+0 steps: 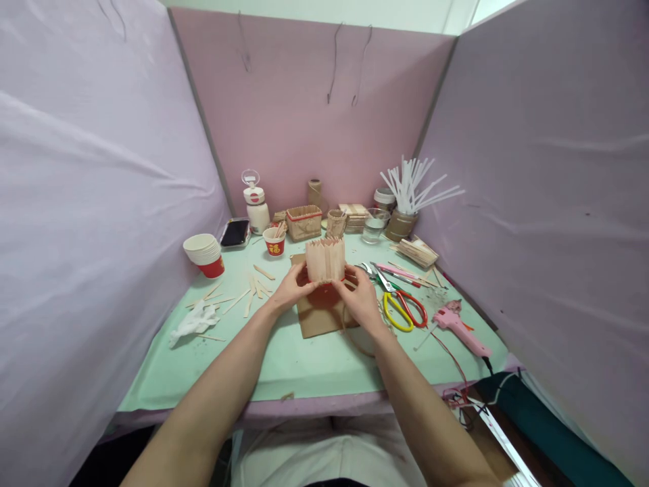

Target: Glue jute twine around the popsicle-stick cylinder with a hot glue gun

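Between my two hands stands a cup-shaped holder of upright wooden craft sticks [324, 260], its top edge jagged and a red band low around it. My left hand [294, 287] grips its lower left side, thumb along the near base. On the lower right, my right hand [359, 294] grips it the same way, the two thumbs close together at the front. Underneath lies a brown cardboard sheet [322, 321]. A loop of twine [357, 346] trails off the sheet by my right wrist. The far fingers of both hands are partly hidden.
Right of my hands lie scissors with yellow and red handles [398, 311] and a pink glue gun [461, 329] with its cord. Loose sticks [256, 291], a crumpled tissue [195, 321] and stacked paper cups [205, 253] are at left. A stick basket [304, 223] and water glass [374, 226] stand behind.
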A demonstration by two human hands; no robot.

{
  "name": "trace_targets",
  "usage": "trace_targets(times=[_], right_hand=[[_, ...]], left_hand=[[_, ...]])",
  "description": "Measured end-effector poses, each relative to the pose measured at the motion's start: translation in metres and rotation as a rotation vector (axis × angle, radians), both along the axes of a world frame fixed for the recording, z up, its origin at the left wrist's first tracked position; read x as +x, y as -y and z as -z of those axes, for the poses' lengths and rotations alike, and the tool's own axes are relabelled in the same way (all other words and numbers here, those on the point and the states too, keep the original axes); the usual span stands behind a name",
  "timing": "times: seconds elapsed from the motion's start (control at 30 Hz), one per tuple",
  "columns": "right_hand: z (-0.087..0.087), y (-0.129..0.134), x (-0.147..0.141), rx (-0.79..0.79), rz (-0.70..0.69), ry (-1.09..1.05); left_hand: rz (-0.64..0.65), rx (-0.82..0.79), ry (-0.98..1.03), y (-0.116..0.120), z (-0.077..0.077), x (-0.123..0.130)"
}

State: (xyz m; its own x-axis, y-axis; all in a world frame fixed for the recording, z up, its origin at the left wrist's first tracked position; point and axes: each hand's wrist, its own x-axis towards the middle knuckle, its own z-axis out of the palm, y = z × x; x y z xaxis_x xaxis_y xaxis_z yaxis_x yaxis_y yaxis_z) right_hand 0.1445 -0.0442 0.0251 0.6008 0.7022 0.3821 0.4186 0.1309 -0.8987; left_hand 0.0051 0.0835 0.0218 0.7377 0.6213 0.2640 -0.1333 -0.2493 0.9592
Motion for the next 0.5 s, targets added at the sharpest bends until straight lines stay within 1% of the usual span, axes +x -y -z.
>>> trace_targets(times=[0.1, 0.2, 0.27, 0.33, 0.43, 0.5], right_hand=[[-0.009, 0.005, -0.009, -0.028, 0.077, 0.01], [-0.018, 0.011, -0.022, -0.058, 0.174, 0.095], [-0.023, 0.013, -0.03, -0.06, 0.236, 0.143], [-0.025, 0.014, -0.035, -0.046, 0.273, 0.155], [-0.021, 0.013, -0.036, 0.015, 0.261, 0.075], [-0.015, 0.011, -0.032, 0.089, 0.198, -0.063]], left_hand=[[0.073, -0.148, 0.015, 0.002, 0.003, 0.001], [0.18, -0.327, 0.136, 0.007, 0.005, 0.004], [0.239, -0.426, 0.188, 0.011, 0.004, 0.005], [0.264, -0.485, 0.194, 0.015, 0.002, 0.006], [0.246, -0.5, 0.213, 0.022, -0.003, 0.006], [0.21, -0.496, 0.237, 0.025, -0.005, 0.006]])
